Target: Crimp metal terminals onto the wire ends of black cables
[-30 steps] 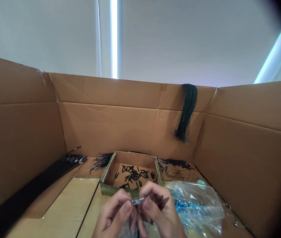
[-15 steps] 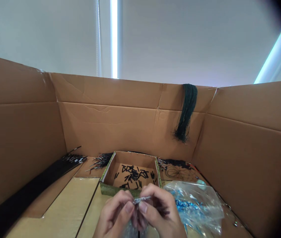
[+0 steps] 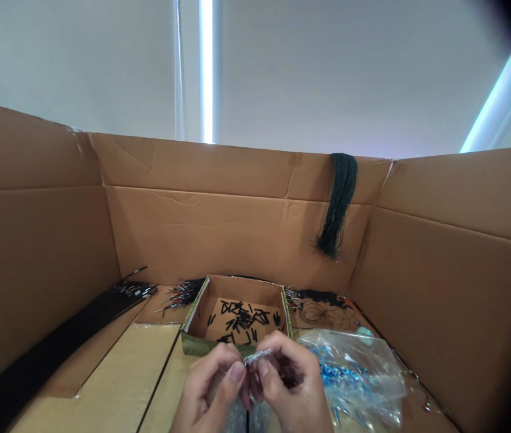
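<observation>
Between my two hands is a piece of crinkled, shiny clear plastic (image 3: 257, 356), bunched into a narrow strip at the fingertips. More see-through plastic shows below the fingers, though I cannot tell its full shape. My left hand (image 3: 214, 388) pinches the strip's left end with thumb and index finger. On the other end, the thumb and curled fingers of my right hand (image 3: 294, 385) are closed. Just beyond the hands stands an open green-sided box (image 3: 201, 346) with several short black pieces (image 3: 243, 317) scattered on its floor.
A clear bag with blue bits (image 3: 354, 379) lies right of my hands. Long black strands (image 3: 52, 349) run along the left. Dark bundles (image 3: 187, 291) flank the box. A dark green thread hank (image 3: 339, 201) hangs over the cardboard wall (image 3: 219, 228) that encloses the table.
My right thumb has shifted slightly up and right along the plastic strip, and the right fingers have curled in more. The left hand keeps its pinch. Box and bag stay put.
</observation>
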A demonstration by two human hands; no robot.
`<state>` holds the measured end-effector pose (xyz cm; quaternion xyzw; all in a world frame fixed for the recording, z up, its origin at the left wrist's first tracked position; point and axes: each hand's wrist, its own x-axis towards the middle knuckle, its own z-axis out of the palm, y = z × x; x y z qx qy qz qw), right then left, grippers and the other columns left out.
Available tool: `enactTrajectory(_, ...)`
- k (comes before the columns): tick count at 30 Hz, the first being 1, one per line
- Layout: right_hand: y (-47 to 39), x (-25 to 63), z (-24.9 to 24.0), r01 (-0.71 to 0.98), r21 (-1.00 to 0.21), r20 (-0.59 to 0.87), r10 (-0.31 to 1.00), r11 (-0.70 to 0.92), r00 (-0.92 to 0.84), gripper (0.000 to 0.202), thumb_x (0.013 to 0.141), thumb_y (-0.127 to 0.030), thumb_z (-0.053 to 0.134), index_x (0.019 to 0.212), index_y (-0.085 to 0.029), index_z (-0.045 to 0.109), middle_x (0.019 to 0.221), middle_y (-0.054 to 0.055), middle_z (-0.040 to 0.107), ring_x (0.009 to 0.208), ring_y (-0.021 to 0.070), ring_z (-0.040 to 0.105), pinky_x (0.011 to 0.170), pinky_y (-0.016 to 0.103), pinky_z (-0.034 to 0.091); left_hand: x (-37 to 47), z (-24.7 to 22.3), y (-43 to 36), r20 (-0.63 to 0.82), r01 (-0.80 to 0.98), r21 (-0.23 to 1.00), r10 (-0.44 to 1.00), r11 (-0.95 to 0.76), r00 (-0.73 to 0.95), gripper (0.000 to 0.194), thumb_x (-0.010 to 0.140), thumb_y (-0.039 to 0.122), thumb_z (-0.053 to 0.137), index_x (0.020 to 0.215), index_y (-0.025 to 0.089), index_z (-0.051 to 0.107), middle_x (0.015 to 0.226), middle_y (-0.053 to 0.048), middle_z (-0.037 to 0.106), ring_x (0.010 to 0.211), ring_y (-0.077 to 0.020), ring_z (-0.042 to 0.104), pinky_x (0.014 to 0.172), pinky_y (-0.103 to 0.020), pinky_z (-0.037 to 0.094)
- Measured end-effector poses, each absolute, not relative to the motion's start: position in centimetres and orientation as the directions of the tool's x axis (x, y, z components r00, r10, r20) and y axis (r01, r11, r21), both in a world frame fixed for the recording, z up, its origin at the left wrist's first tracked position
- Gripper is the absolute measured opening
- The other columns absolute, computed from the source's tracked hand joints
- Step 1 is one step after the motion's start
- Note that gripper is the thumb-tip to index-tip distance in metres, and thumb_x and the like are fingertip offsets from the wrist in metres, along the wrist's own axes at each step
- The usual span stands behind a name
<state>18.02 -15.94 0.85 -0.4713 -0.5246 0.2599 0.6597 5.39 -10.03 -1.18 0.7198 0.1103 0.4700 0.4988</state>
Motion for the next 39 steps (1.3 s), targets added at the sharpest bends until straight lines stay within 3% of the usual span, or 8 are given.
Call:
enactTrajectory(5, -15.3, 18.0, -0.5, 0.231, -0.896, 0.443, 0.797, 0.379, 0.411, 0.027, 0.076, -0.039, 0.057, 0.062, -0.018, 0.05, 0.047, -0.001, 0.043, 0.041, 0.0112, 0.041, 0.04, 0.023, 0.033, 5.3, -1.1, -10.1, 0.546, -0.278, 0.834, 0.638, -0.477, 0.544, 0.039, 0.1, 0.041, 0.049, 0.072, 0.016, 0.059, 0.064, -0.001, 0.06, 0.062, -0.0111, 0.059, 0.063, -0.016, 0.045)
enactTrajectory(10, -15.3, 18.3, -0.5, 0.188, -0.871, 0.49, 0.784, 0.453, 0.382, 0.029, 0.084, -0.04, 0.058, 0.068, -0.016, 0.055, 0.05, -0.001, 0.046, 0.041, 0.0112, 0.045, 0.04, 0.021, 0.034, 5.3, -1.1, -9.9, 0.503, -0.257, 0.861, 0.654, -0.44, 0.565, 0.04, 0.1, 0.044, 0.048, 0.072, 0.016, 0.059, 0.062, -0.002, 0.059, 0.06, -0.0121, 0.059, 0.062, -0.018, 0.046)
enactTrajectory(15, -15.4, 18.2, -0.5, -0.129, -0.84, 0.503, 0.845, 0.527, 0.182, 0.026, 0.089, -0.042, 0.063, 0.085, -0.017, 0.056, 0.057, 0.0, 0.056, 0.047, 0.0118, 0.054, 0.046, 0.02, 0.039, 5.4, -0.9, -9.8, 0.513, -0.301, 0.858, 0.647, -0.417, 0.565, 0.04, 0.1, 0.043, 0.049, 0.072, 0.016, 0.058, 0.063, -0.002, 0.059, 0.06, -0.0119, 0.058, 0.061, -0.018, 0.046)
enactTrajectory(21, -15.0, 18.8, -1.2, -0.305, -0.832, 0.437, 0.886, 0.464, 0.157, 0.032, 0.088, -0.043, 0.069, 0.08, -0.018, 0.051, 0.052, -0.006, 0.045, 0.042, 0.0055, 0.038, 0.042, 0.017, 0.028, 5.4, -1.3, -9.8, 0.486, -0.329, 0.874, 0.647, -0.358, 0.588, 0.038, 0.1, 0.042, 0.049, 0.074, 0.016, 0.059, 0.065, -0.003, 0.062, 0.061, -0.0131, 0.061, 0.061, -0.019, 0.048)
enactTrajectory(26, -15.1, 19.5, -0.7, -0.302, -0.864, 0.404, 0.913, 0.403, 0.063, 0.035, 0.089, -0.047, 0.068, 0.084, -0.016, 0.053, 0.055, -0.006, 0.045, 0.045, 0.0044, 0.036, 0.044, 0.016, 0.025, 5.3, -1.7, -9.7, 0.485, -0.314, 0.875, 0.662, -0.369, 0.571, 0.038, 0.1, 0.042, 0.049, 0.073, 0.017, 0.059, 0.067, -0.003, 0.063, 0.062, -0.0141, 0.061, 0.063, -0.021, 0.049)
enactTrajectory(31, -15.6, 18.8, 0.4, -0.201, -0.902, 0.382, 0.923, 0.382, 0.045, 0.042, 0.092, -0.051, 0.062, 0.071, -0.015, 0.051, 0.053, -0.003, 0.045, 0.046, 0.0046, 0.034, 0.043, 0.017, 0.023, 5.5, -1.0, -9.8, 0.494, -0.236, 0.865, 0.668, -0.443, 0.556, 0.042, 0.098, 0.046, 0.051, 0.068, 0.016, 0.057, 0.062, -0.002, 0.056, 0.059, -0.0119, 0.056, 0.059, -0.017, 0.045)
enactTrajectory(35, -15.5, 18.4, 0.1, -0.214, -0.906, 0.351, 0.931, 0.366, 0.104, 0.051, 0.088, -0.058, 0.062, 0.063, -0.017, 0.045, 0.047, -0.005, 0.037, 0.041, 0.0041, 0.028, 0.041, 0.018, 0.022, 5.5, -1.4, -9.7, 0.412, -0.266, 0.911, 0.682, -0.314, 0.604, 0.045, 0.093, 0.054, 0.056, 0.069, 0.016, 0.058, 0.061, -0.002, 0.055, 0.058, -0.0137, 0.055, 0.057, -0.02, 0.047)
enactTrajectory(39, -15.2, 18.2, -0.4, -0.214, -0.926, 0.269, 0.94, 0.312, 0.209, 0.058, 0.078, -0.066, 0.068, 0.059, -0.018, 0.041, 0.047, -0.006, 0.034, 0.04, 0.0035, 0.024, 0.04, 0.018, 0.02, 5.8, -2.4, -9.5, 0.248, -0.345, 0.938, 0.624, 0.036, 0.741, 0.051, 0.092, 0.061, 0.053, 0.072, 0.014, 0.059, 0.056, -0.001, 0.052, 0.046, -0.0107, 0.051, 0.047, -0.02, 0.045)
